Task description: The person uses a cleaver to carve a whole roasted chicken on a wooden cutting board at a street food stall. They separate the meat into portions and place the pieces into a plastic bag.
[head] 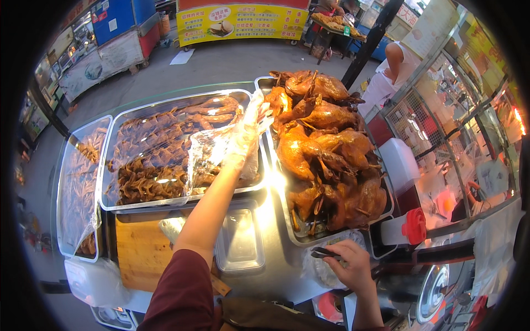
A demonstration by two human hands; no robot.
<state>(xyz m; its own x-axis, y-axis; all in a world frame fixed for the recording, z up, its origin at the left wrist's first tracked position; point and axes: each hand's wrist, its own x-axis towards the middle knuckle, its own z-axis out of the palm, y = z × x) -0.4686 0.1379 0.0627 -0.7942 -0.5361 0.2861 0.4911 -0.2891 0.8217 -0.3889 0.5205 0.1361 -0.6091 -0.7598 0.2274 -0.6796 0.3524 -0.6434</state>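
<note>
My left hand [244, 136] is in a clear plastic glove, stretched over the right side of a tray of brown cooked meat pieces [155, 140]. Its fingers point towards the neighbouring tray of roasted whole birds [321, 136]; glare and crumpled plastic hide whether they grip anything. Clear film [207, 153] lies beside the wrist over the meat. Low on the right, my bare right hand [352, 262] pinches a small black object [325, 253], whose kind I cannot make out. Under that hand sits a clear plastic bag or wrap [321, 271].
A cleaver [172, 227] rests on a wooden chopping board [138, 248], beside an empty clear container [240, 238]. A film-covered tray [80, 186] stands at left. At right are a red-lidded container [408, 226], a lidded pot [430, 289] and a metal-framed cabinet [447, 128]. A person [389, 78] stands beyond.
</note>
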